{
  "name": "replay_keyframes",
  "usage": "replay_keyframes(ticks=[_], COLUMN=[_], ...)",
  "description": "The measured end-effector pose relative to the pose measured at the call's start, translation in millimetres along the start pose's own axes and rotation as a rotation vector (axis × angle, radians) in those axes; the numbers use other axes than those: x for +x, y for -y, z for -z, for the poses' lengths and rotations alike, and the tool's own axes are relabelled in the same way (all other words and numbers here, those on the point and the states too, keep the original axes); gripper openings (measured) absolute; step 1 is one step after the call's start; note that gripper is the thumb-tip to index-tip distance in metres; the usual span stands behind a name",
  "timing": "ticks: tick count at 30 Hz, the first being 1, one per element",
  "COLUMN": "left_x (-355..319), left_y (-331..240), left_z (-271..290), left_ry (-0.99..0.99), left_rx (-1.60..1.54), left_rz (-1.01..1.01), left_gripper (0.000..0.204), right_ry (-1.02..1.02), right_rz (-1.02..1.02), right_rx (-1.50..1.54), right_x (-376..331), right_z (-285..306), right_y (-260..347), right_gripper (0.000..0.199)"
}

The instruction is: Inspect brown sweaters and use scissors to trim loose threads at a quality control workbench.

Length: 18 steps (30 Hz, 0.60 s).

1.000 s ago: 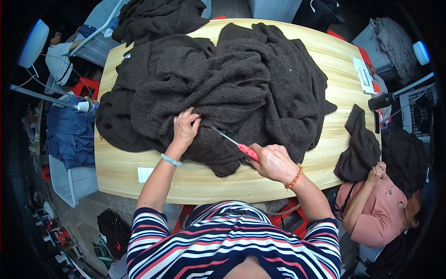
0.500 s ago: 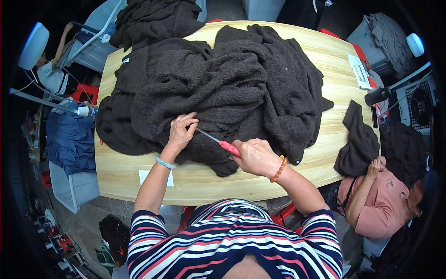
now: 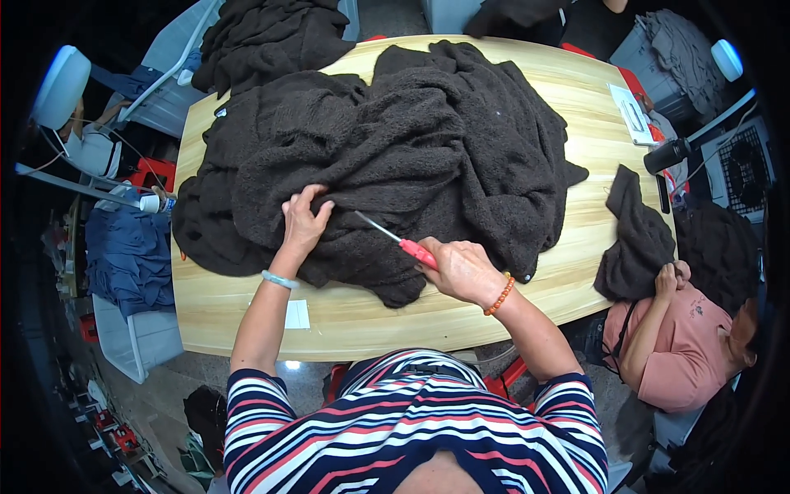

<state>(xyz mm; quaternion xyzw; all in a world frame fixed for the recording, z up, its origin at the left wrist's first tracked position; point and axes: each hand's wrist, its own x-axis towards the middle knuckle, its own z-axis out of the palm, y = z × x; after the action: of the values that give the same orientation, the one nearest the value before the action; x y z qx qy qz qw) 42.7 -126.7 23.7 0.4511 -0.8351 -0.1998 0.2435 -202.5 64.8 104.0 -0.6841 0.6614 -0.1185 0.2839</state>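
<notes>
A large heap of dark brown knitted fabric (image 3: pixel 395 165) lies in folds on the wooden table. My left hand (image 3: pixel 304 221) rests on its near side, thumb and forefinger apart; the other fingers are partly hidden. In my right hand (image 3: pixel 465 272) is a red-handled tool (image 3: pixel 418 253) with a thin metal shaft. Its tip points up and left over the fabric, apart from my left hand. The shape of the tip is too small to make out.
At the table's right edge a co-worker in a pink top (image 3: pixel 679 350) holds a dark knitted piece (image 3: pixel 638 239). A black cylinder (image 3: pixel 667 155) and white board (image 3: pixel 629 114) lie nearby. A white card (image 3: pixel 297 314) lies near me. Blue fabric (image 3: pixel 127 255) fills a bin at left.
My left hand has opened from a pinch near the tool's tip and shifted slightly left. My right hand has drawn the tool a little to the right, away from it.
</notes>
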Motion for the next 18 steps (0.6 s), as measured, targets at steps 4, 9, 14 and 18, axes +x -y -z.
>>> replay_keyframes(ticks=[4, 9, 14, 18], left_x=[17.3, 9.1, 4.4, -5.4], left_y=[-14.2, -9.4, -14.2, -13.4], left_z=[1.8, -8.4, -9.8, -7.9], left_ry=[0.249, 0.2, 0.103, 0.113], left_rx=[0.003, -0.073, -0.221, -0.224], left_rz=[0.05, -0.106, -0.109, -0.103], left_gripper=[0.036, 0.03, 0.01, 0.01], right_ry=[-0.017, -0.054, -0.061, -0.062], right_rz=[-0.048, -0.046, -0.011, -0.01], right_rx=[0.008, -0.003, -0.015, -0.03], right_x=[-9.1, -18.8, -17.9, -9.4], right_z=[-1.7, -3.5, -3.0, -1.7], right_y=[-5.3, -5.0, 8.0, 10.5], right_gripper=[0.029, 0.026, 0.025, 0.026])
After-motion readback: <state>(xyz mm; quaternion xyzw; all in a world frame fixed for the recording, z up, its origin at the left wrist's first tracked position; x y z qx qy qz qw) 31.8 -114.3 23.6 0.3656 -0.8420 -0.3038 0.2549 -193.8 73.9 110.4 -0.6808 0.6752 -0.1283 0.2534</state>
